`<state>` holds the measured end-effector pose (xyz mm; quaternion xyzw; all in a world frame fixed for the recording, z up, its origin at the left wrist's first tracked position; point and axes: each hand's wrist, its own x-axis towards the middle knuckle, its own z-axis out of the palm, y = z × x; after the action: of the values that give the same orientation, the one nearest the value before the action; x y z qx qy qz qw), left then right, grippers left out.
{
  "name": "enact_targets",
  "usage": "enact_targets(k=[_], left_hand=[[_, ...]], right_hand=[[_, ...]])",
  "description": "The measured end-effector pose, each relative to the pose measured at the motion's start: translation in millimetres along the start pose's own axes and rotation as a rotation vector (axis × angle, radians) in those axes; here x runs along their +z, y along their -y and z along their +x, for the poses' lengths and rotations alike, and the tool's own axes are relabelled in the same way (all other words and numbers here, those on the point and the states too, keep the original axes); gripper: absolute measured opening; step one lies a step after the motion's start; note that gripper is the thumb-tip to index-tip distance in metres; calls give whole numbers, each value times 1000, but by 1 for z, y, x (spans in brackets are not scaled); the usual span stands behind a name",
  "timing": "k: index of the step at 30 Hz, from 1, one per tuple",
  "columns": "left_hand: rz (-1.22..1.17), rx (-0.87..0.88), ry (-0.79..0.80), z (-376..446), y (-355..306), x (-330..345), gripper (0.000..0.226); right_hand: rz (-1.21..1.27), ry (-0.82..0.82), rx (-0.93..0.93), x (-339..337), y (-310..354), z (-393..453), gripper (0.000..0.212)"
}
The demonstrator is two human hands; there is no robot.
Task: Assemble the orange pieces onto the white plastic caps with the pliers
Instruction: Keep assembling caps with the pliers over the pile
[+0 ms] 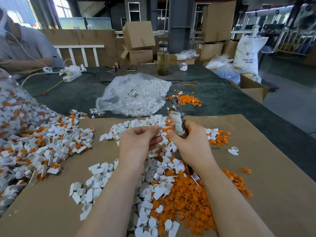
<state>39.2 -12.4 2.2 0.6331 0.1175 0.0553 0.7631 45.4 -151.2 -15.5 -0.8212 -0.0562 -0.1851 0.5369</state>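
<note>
My right hand (189,142) grips the pliers (176,115) by their cloth-wrapped handles, jaws pointing up and away. My left hand (138,142) pinches a white plastic cap (158,132) between thumb and fingers, right beside the right hand's fingertips. Loose white caps (95,187) lie heaped under and left of my forearms. A pile of orange pieces (189,200) lies between and under my arms. Whether an orange piece sits in the held cap cannot be told.
Brown cardboard (266,168) covers the near table. A heap of assembled white-and-orange caps (47,144) lies left. A clear bag of white caps (135,94) and more orange pieces (186,100) sit behind. A bottle (163,60), power strips (71,72) and another person (25,43) are farther back.
</note>
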Motion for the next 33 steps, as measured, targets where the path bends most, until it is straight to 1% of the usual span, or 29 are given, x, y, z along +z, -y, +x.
enact_targets(k=[3, 6, 10, 13, 16, 22, 27, 33], left_hand=[[-23, -11, 22, -2, -2, 3, 7], [-16, 29, 23, -3, -2, 4, 5], [97, 132, 0, -4, 2, 7, 10], [162, 190, -13, -3, 4, 7, 12], [244, 260, -2, -4, 5, 7, 18], [386, 390, 8, -6, 5, 6, 20], [385, 420, -22, -5, 8, 8, 17], [397, 408, -79, -4, 9, 10, 13]], right_hand=[[-113, -50, -27, 4, 2, -1, 10], [-158, -114, -28, 6, 4, -2, 16], [-223, -146, -41, 8, 4, -4, 15], [-205, -153, -28, 9, 5, -4, 15], [-190, -140, -13, 8, 4, -3, 16], [-176, -111, 9, 7, 4, 0, 18], [-158, -79, 22, 4, 6, 1, 22], [-139, 3, 34, 1, 7, 2, 24]])
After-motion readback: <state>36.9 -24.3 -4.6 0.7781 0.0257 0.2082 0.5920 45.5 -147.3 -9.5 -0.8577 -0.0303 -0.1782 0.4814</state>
